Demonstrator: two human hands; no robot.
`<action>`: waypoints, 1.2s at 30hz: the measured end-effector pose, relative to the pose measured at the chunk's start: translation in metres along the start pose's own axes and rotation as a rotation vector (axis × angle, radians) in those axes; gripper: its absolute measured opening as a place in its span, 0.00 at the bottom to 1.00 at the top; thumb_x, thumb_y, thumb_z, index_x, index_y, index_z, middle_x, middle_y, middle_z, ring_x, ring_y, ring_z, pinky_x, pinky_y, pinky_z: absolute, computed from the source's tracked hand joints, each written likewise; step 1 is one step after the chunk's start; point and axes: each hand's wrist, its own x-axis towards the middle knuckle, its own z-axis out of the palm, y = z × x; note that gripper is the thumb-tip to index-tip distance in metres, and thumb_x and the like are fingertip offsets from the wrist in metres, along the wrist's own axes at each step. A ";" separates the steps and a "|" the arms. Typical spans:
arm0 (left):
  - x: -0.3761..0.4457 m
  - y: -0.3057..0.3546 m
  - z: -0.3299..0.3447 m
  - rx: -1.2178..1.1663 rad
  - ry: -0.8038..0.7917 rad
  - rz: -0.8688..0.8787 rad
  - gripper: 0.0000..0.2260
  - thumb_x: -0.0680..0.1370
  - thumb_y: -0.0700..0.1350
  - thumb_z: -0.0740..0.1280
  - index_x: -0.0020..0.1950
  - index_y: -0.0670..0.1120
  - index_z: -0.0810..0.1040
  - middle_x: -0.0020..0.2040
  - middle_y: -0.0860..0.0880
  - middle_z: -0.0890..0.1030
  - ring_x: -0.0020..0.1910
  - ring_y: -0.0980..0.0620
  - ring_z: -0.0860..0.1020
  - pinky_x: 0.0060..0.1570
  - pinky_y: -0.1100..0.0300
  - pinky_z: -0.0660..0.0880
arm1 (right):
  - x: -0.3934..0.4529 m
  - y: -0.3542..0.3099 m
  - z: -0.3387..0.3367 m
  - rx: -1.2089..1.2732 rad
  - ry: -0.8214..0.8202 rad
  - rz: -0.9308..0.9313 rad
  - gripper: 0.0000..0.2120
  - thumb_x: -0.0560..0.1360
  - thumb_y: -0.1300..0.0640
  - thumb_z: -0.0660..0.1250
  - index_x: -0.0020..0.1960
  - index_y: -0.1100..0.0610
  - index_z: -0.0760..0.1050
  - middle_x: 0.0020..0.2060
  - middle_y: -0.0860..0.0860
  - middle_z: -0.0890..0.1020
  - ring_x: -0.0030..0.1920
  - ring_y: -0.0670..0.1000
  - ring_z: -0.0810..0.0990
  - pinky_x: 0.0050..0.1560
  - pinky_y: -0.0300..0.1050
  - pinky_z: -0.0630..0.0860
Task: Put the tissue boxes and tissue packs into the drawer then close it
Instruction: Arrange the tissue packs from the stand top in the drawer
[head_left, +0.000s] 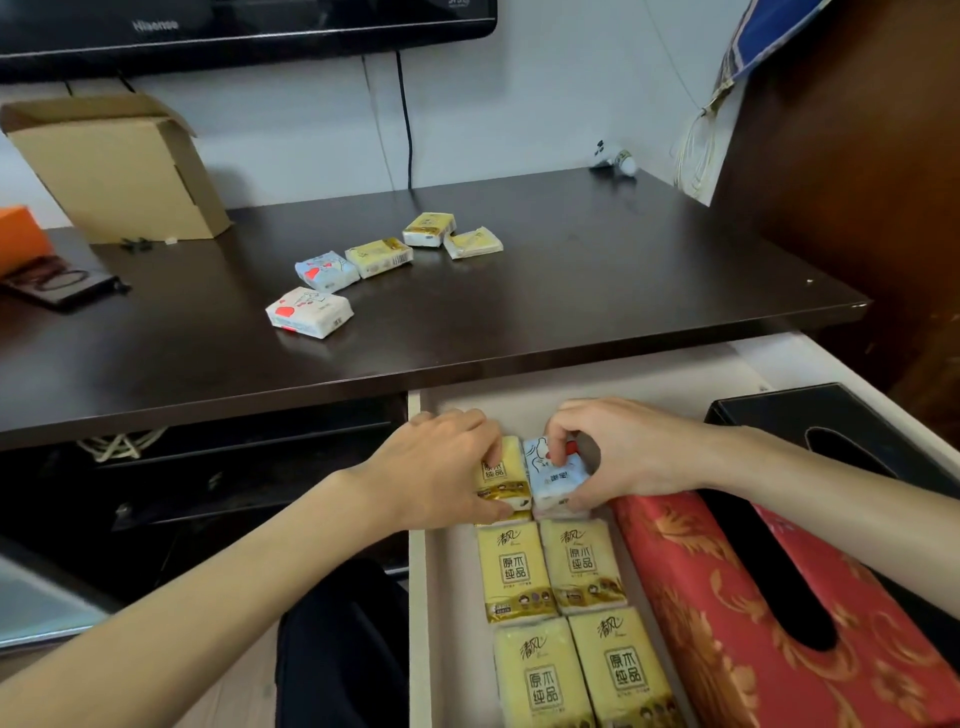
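Left hand (441, 467) pinches a yellow plastic tissue pack (503, 475), right hand (618, 449) a pale-blue tissue pack (553, 480), side by side in the open white drawer (420, 571); five packs lie on the dark wooden tabletop (597, 270).

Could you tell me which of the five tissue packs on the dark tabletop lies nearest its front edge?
The white pack with red hearts, at the left end of the row; the blue pack and three yellow ones lie farther back.

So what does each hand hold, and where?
Left hand: yellow pack, pinched at its ends. Right hand: blue pack, likewise.
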 end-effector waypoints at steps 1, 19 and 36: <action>0.000 0.000 0.001 0.004 -0.001 0.000 0.21 0.67 0.69 0.67 0.46 0.55 0.69 0.46 0.58 0.73 0.45 0.56 0.73 0.47 0.56 0.70 | 0.000 0.000 0.000 0.003 -0.003 0.003 0.18 0.62 0.41 0.78 0.45 0.40 0.73 0.48 0.38 0.75 0.49 0.39 0.74 0.41 0.41 0.67; -0.012 -0.005 -0.027 -0.082 0.095 -0.042 0.17 0.73 0.70 0.58 0.49 0.59 0.71 0.46 0.60 0.75 0.42 0.59 0.75 0.36 0.59 0.69 | -0.003 -0.010 -0.022 0.139 0.206 -0.160 0.09 0.76 0.40 0.69 0.44 0.45 0.81 0.53 0.41 0.83 0.55 0.44 0.81 0.56 0.53 0.77; -0.008 -0.163 -0.086 0.066 0.268 -0.674 0.27 0.72 0.71 0.61 0.55 0.49 0.73 0.55 0.48 0.78 0.55 0.44 0.76 0.43 0.51 0.69 | 0.188 -0.069 -0.094 -0.035 0.407 -0.107 0.05 0.79 0.50 0.65 0.52 0.46 0.79 0.48 0.40 0.80 0.50 0.46 0.78 0.44 0.44 0.70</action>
